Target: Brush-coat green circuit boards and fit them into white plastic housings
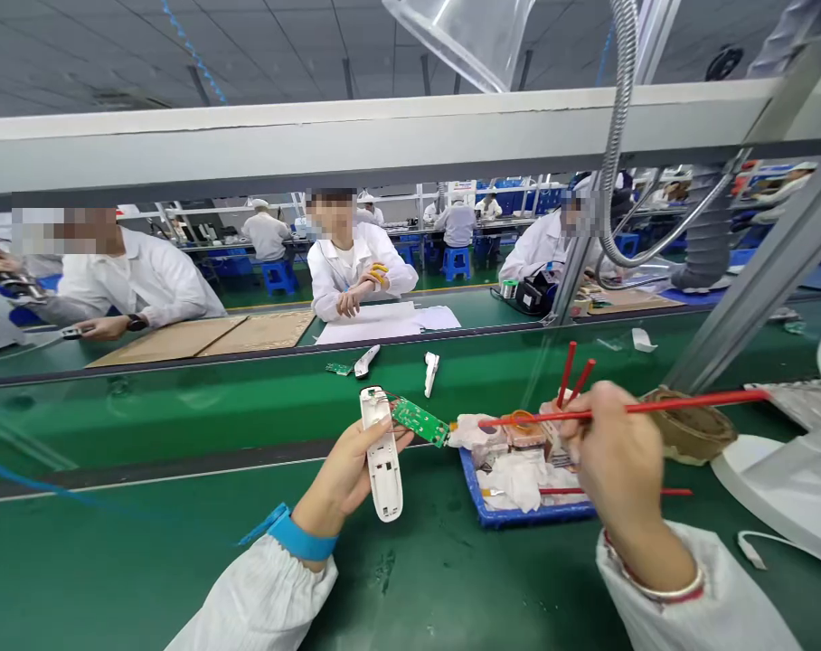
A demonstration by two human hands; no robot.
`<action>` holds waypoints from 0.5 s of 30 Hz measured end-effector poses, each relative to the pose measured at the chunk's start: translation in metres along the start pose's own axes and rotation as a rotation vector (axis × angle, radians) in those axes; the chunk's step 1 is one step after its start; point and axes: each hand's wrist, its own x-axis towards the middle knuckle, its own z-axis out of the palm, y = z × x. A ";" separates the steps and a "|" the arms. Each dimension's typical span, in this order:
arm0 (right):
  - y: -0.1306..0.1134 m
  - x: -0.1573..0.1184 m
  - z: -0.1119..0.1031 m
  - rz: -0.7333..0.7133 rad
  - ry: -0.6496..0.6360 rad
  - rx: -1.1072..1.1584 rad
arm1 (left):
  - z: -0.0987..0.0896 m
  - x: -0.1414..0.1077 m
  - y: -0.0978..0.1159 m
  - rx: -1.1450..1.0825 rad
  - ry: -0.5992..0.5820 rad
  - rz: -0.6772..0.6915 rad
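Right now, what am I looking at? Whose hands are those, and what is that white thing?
There is only one picture, taken by a camera worn on a person's head, so you see that person's own two hands from above. The left hand holds a long white plastic case with a small green circuit board hanging from its top by thin wires. The right hand holds a thin red stick whose tip points towards the board. They work over a green table. A blue tray with white cloths and more red sticks sits between the hands. Across the belt, other people in white coats sit at their own tables.
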 end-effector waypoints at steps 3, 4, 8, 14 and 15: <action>-0.013 -0.004 0.007 -0.160 -0.050 0.193 | 0.005 -0.007 -0.002 0.010 -0.040 -0.063; -0.015 -0.007 0.010 -0.171 -0.100 0.198 | 0.008 -0.009 -0.003 0.017 -0.050 -0.082; -0.005 -0.016 0.018 -0.156 -0.243 0.114 | 0.015 -0.017 -0.005 0.073 -0.039 -0.134; 0.001 -0.022 0.010 -0.278 -0.234 0.037 | 0.015 -0.022 -0.005 0.186 -0.106 -0.131; 0.000 -0.023 0.008 -0.288 -0.239 0.023 | 0.015 -0.023 -0.006 0.191 -0.115 -0.124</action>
